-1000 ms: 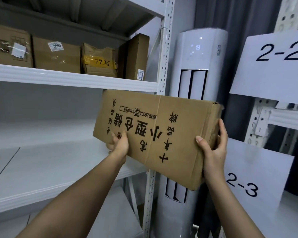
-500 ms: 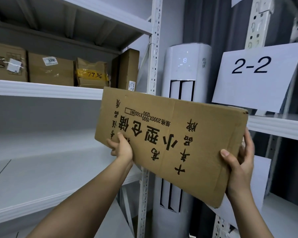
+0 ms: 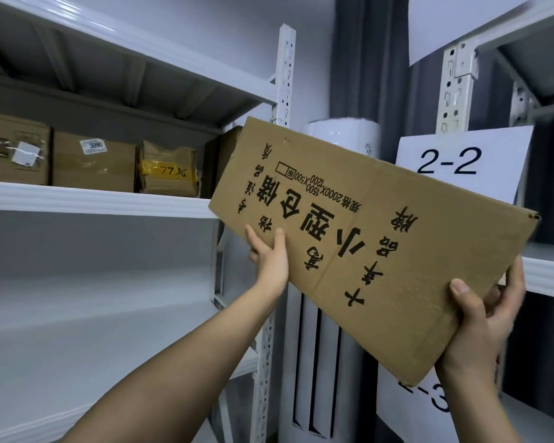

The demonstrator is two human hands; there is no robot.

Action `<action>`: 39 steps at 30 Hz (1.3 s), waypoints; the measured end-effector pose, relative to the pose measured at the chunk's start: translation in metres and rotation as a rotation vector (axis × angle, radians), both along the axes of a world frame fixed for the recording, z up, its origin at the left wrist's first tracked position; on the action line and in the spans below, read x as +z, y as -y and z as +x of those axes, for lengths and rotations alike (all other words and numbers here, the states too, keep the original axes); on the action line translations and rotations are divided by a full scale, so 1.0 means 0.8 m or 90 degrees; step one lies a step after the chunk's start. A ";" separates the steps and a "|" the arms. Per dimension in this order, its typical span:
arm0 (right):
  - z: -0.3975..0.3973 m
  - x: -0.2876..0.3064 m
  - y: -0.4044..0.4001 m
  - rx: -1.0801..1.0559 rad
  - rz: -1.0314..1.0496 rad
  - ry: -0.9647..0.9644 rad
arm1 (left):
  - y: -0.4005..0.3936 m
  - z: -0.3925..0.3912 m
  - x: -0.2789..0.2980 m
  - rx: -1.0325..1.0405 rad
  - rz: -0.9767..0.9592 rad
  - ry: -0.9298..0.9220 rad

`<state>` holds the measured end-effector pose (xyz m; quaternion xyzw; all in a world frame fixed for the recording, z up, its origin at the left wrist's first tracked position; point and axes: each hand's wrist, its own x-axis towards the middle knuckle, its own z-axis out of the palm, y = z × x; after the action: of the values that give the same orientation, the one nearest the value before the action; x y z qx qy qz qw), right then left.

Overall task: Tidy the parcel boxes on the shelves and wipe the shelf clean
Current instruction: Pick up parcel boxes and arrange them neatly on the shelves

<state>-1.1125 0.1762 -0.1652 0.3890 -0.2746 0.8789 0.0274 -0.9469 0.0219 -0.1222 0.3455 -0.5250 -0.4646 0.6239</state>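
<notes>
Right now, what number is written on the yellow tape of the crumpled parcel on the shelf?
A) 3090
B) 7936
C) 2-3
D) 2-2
B: the crumpled parcel on the shelf carries a yellow tape hand-marked 7936; 3090 is on the white label of the neighbouring box, and 2-2 is on a shelf sign.

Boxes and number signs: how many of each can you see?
Boxes on the upper shelf: 4
Box held in the hands: 1
Signs with readable numbers: 2
Total: 7
</notes>
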 end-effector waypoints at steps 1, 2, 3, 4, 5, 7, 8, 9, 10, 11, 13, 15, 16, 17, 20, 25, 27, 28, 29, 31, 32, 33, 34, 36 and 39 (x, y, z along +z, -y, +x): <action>0.004 0.005 0.002 -0.004 -0.007 -0.004 | 0.001 0.000 0.005 -0.018 -0.006 0.000; 0.007 0.009 0.004 -0.005 -0.011 -0.006 | 0.002 0.001 0.008 -0.036 -0.010 -0.002; 0.011 0.015 0.007 -0.007 -0.015 -0.010 | 0.004 0.002 0.012 -0.053 -0.015 -0.002; 0.014 0.020 0.008 -0.013 -0.017 -0.015 | 0.004 0.001 0.014 -0.066 -0.019 0.000; 0.020 0.027 0.012 -0.021 -0.020 -0.024 | 0.006 0.002 0.018 -0.077 -0.025 0.003; 0.030 0.043 0.017 -0.037 -0.019 -0.033 | 0.008 0.004 0.025 -0.094 -0.028 0.013; 0.035 0.051 0.022 -0.042 -0.018 -0.038 | 0.012 0.006 0.031 -0.102 -0.028 0.017; 0.040 0.060 0.025 -0.045 -0.013 -0.043 | 0.016 0.007 0.036 -0.111 -0.027 0.021; 0.048 0.069 0.032 -0.049 -0.005 -0.045 | 0.021 0.012 0.043 -0.117 -0.028 0.022; 0.053 0.079 0.039 -0.053 0.007 -0.046 | 0.026 0.017 0.050 -0.124 -0.029 0.021; 0.064 0.099 0.051 -0.064 0.024 -0.063 | 0.037 0.027 0.066 -0.138 -0.027 0.010; 0.073 0.121 0.062 -0.086 0.042 -0.102 | 0.049 0.039 0.081 -0.155 -0.022 -0.015; 0.079 0.131 0.067 -0.103 0.056 -0.133 | 0.055 0.045 0.088 -0.163 -0.019 -0.032; 0.084 0.141 0.071 -0.123 0.075 -0.171 | 0.061 0.051 0.094 -0.172 -0.015 -0.047; 0.104 0.163 0.079 -0.180 0.161 -0.290 | 0.074 0.062 0.106 -0.192 0.002 -0.089; 0.138 0.177 0.103 -0.230 0.258 -0.388 | 0.098 0.074 0.114 -0.196 0.018 -0.147; 0.148 0.179 0.114 -0.210 0.253 -0.377 | 0.103 0.077 0.112 -0.192 0.020 -0.149; 0.155 0.179 0.119 -0.207 0.241 -0.364 | 0.109 0.079 0.112 -0.192 0.021 -0.149; 0.158 0.179 0.124 -0.209 0.229 -0.350 | 0.112 0.082 0.112 -0.190 0.019 -0.142; 0.169 0.182 0.136 -0.209 0.212 -0.332 | 0.125 0.092 0.115 -0.186 0.018 -0.126; 0.174 0.183 0.141 -0.207 0.210 -0.329 | 0.131 0.097 0.116 -0.189 0.019 -0.123; 0.179 0.184 0.147 -0.207 0.208 -0.331 | 0.138 0.102 0.118 -0.191 0.019 -0.125; 0.185 0.184 0.153 -0.208 0.207 -0.334 | 0.146 0.107 0.118 -0.194 0.015 -0.130; 0.196 0.185 0.166 -0.215 0.196 -0.338 | 0.161 0.117 0.120 -0.204 0.013 -0.137; 0.210 0.187 0.185 -0.228 0.186 -0.336 | 0.179 0.130 0.123 -0.212 0.009 -0.134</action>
<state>-0.9443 0.0284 -0.0154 0.5481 -0.4447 0.6809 0.1953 -0.8432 -0.1215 -0.0236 0.2080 -0.5036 -0.5989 0.5870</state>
